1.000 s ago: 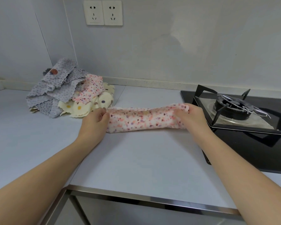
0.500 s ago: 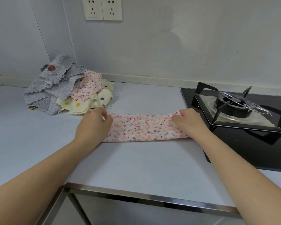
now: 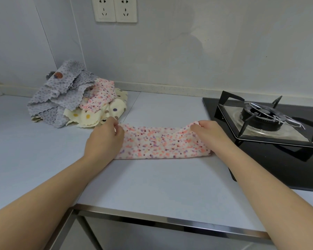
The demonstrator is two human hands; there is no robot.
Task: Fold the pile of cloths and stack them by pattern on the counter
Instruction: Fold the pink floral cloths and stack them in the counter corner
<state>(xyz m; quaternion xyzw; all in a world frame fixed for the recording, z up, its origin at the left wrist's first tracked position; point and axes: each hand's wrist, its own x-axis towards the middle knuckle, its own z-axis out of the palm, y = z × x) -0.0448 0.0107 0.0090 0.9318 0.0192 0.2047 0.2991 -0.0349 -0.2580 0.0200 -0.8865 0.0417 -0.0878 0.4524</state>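
A pink speckled cloth (image 3: 163,143) lies as a folded strip across the middle of the pale counter (image 3: 152,186). My left hand (image 3: 105,139) pinches its left end and my right hand (image 3: 210,132) pinches its far right corner, lifting that edge slightly. At the back left sits the unfolded pile of cloths (image 3: 74,100): grey dotted cloths on top, another pink speckled one, and cream cloths with large dots underneath.
A black gas hob (image 3: 271,123) with a metal pan support stands at the right, its corner close to my right hand. Two wall sockets (image 3: 116,9) are above. The counter's metal front edge (image 3: 170,226) runs below my forearms.
The strip has been drawn toward me and its far edge now lies lower and flatter. Both hands came nearer with it, keeping their pinch on the ends.
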